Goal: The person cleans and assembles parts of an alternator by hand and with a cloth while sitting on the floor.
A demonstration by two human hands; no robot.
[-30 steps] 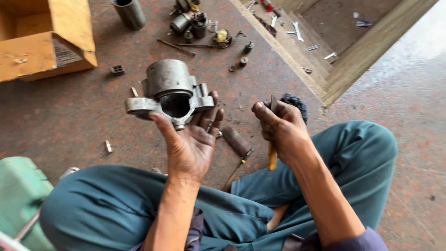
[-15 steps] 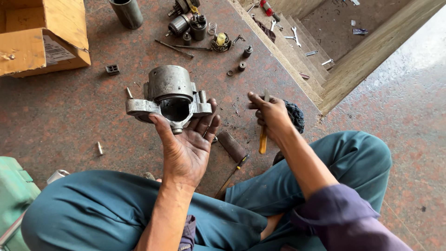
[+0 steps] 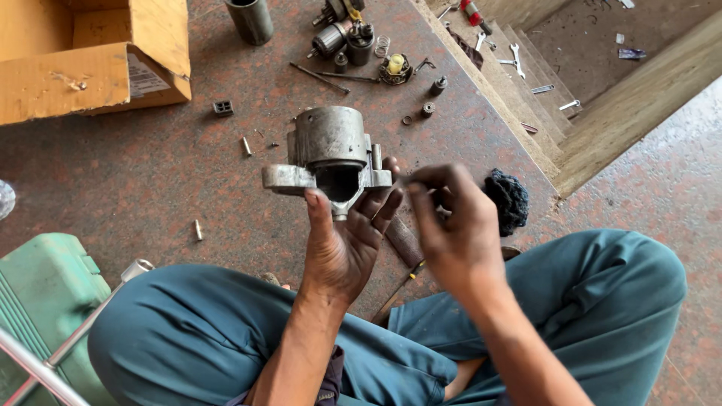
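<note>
My left hand [image 3: 342, 248] holds a grey cast-metal housing [image 3: 329, 143] up by its lower edge, palm up, thumb on the front. The housing has a round barrel on top and two flat mounting ears. My right hand [image 3: 451, 225] has come in close on the housing's right side. Its fingers are pinched on a thin screwdriver, and the hand hides all of the tool but a short bit of shaft [image 3: 402, 180] that points at the right ear. I sit cross-legged in teal trousers on a reddish stone floor.
An open cardboard box [image 3: 83, 75] stands at the far left and a green case [image 3: 41, 301] by my left knee. Loose motor parts [image 3: 353, 41], a metal sleeve [image 3: 250, 19], bolts, a black rag [image 3: 510, 199] and a yellow-handled tool [image 3: 398, 289] lie around. Steps [image 3: 519, 56] with spanners drop away at the right.
My right hand has moved left and up with the screwdriver, from beside my knee to the housing's right side. The left hand holds the housing as before.
</note>
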